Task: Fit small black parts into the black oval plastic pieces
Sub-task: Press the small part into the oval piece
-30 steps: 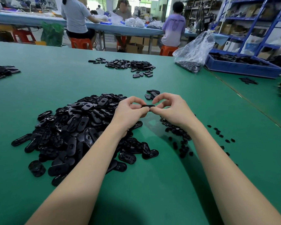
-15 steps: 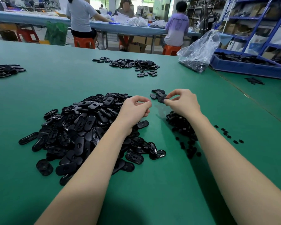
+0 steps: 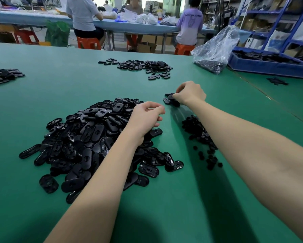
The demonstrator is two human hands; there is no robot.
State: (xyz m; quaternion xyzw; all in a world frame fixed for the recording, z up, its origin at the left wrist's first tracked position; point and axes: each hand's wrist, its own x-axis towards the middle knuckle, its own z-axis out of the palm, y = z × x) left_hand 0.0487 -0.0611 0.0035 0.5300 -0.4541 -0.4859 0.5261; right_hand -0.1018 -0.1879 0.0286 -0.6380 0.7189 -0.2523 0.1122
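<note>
Head view. Ovals [image 3: 87, 142]: large heap of glossy black oval plastic pieces, most with a slot or recess in the face, left of centre on the green table [image 3: 164, 207]. Small parts [image 3: 201, 135]: loose cluster of tiny black round bits, right of centre, partly under the right forearm. Small pile [image 3: 170, 100]: a few ovals at centre, just above the heap. Further black heaps at upper centre [image 3: 143, 66] and upper left edge [image 3: 3, 76].

Open room: bare green table across the lower frame and between the heaps; table seam runs along the right side.

Left hand [image 3: 144, 118]: over the heap's right edge, fingers loosely curled, holding nothing visible. Right hand [image 3: 189, 92]: reached forward, fingertips pinching an oval at the small pile.
</note>
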